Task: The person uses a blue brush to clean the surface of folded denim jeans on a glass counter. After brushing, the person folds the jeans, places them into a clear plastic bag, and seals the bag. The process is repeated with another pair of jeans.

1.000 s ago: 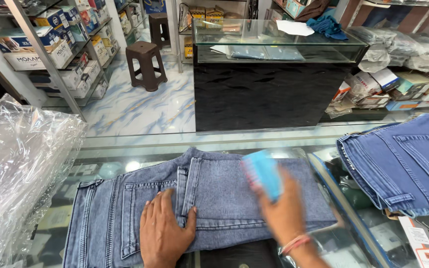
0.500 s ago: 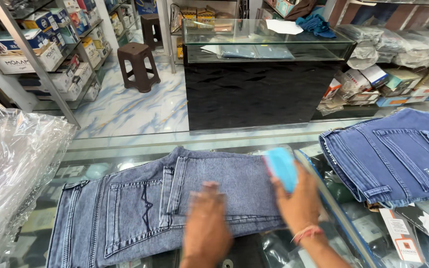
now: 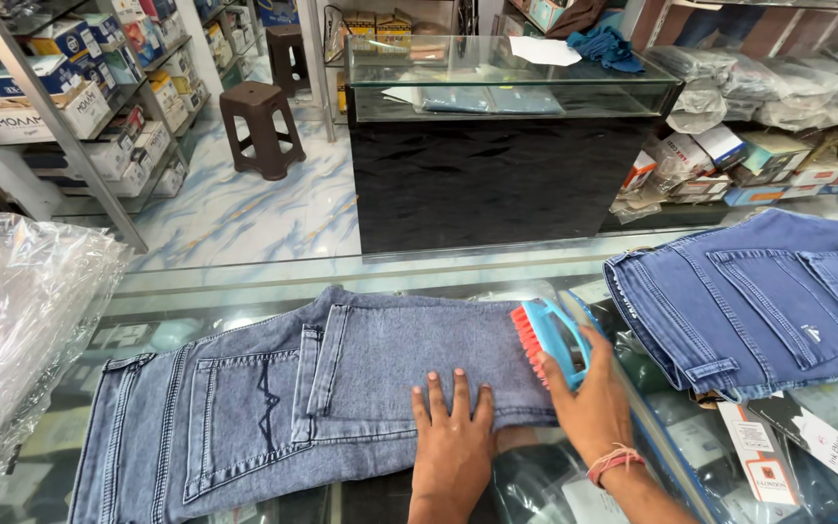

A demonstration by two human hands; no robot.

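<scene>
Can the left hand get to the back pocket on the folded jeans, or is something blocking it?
Probably yes. The left hand lies flat on the folded jeans, and the back pocket sits just to its left with only bare denim between them.

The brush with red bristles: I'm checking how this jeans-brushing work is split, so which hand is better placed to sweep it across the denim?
Right, probably. The right hand already grips the brush at the folded jeans' right edge, while the left hand lies flat on the denim, pinning it.
</scene>
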